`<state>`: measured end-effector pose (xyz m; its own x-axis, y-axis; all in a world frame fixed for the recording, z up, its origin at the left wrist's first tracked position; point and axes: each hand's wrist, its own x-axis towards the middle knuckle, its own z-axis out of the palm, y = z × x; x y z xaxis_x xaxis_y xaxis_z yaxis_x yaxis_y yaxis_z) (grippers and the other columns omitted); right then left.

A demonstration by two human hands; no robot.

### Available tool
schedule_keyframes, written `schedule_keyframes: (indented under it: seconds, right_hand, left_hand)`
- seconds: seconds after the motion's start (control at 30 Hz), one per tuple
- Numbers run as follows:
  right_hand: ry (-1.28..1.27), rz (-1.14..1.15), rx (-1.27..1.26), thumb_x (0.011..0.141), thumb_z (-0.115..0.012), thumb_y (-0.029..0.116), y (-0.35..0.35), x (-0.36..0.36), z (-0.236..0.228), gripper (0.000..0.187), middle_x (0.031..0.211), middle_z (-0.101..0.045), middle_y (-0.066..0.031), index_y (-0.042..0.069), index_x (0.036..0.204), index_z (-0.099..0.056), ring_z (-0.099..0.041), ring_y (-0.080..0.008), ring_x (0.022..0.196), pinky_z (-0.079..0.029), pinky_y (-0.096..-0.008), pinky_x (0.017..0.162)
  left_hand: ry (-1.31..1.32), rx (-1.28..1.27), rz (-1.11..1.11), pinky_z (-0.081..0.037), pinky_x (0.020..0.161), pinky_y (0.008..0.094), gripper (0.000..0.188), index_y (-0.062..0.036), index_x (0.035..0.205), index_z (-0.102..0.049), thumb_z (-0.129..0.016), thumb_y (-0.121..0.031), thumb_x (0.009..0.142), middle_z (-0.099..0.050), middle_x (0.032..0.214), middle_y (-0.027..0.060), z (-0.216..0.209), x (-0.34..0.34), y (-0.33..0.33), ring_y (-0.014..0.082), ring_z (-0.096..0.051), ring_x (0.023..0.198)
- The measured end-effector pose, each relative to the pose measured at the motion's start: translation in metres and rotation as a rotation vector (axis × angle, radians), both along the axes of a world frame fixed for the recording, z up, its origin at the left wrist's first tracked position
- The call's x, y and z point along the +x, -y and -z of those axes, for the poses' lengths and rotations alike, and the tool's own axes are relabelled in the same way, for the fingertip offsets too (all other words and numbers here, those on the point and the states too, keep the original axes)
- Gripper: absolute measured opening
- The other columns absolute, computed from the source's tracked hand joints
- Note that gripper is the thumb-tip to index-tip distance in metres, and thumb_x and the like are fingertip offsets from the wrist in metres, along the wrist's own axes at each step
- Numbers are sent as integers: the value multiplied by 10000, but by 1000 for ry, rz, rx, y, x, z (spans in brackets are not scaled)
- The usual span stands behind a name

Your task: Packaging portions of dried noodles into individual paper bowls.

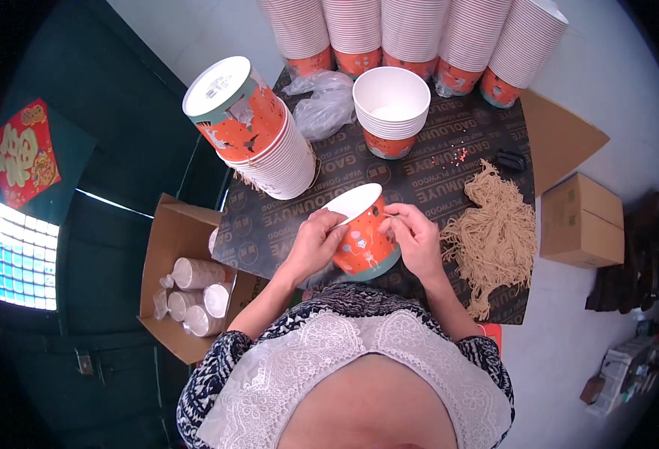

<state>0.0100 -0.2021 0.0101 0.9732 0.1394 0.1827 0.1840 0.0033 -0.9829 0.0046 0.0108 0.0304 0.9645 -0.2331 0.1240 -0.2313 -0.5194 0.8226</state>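
An orange paper bucket point(363, 243) with a teal base band and a white rim is tilted over the table's near edge, its mouth turned up and to the left. My left hand point(316, 243) grips its rim, fingers reaching inside and thumb outside. Close against the bucket's right side, near a small dark hole below the rim, my right hand point(413, 236) is closed in a pinch. What sits between those fingertips is too small to make out. To the right of my right hand lies a loose heap of beige cords point(494, 232).
On the dark printed table point(262, 232) stand an upside-down bucket stack point(269, 142), a short upright stack point(392, 112), a crumpled plastic bag point(318, 105) and several tall wrapped stacks point(419, 37) behind. An open carton point(168, 254) holds wrapped stacks at left; a closed carton point(580, 221) is at right.
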Motion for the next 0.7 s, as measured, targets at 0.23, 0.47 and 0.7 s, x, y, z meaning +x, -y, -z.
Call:
schedule_keyframes:
  seconds: [0.23, 0.47, 0.7]
  right_hand:
    - [-18, -58, 129, 922, -489, 10, -1, -1, -2, 261, 805, -684, -58, -48, 1176, -478, -595, -63, 738, -471, -219, 705]
    - [-22, -64, 116, 934, -486, 28, 0, -1, 5, 279, 818, -668, -34, -16, 1207, -450, -467, 2, 635, -371, -150, 592]
    - [-48, -52, 108, 909, -487, -4, -1, -1, 2, 253, 790, -681, -58, -49, 1158, -472, -597, -62, 729, -473, -214, 698]
  left_hand:
    - [95, 47, 42, -435, 947, 394, 124, 20, 941, -639, -587, -68, 870, -623, 789, 169, -1, 1, 0, 272, -623, 838]
    - [134, 40, 25, -331, 1066, 461, 113, 20, 893, -644, -574, -61, 857, -643, 759, 149, -5, 1, 5, 309, -634, 730]
    - [131, 36, 35, -331, 1065, 461, 106, 18, 890, -643, -575, -53, 851, -644, 763, 144, -7, 1, 5, 303, -636, 732]
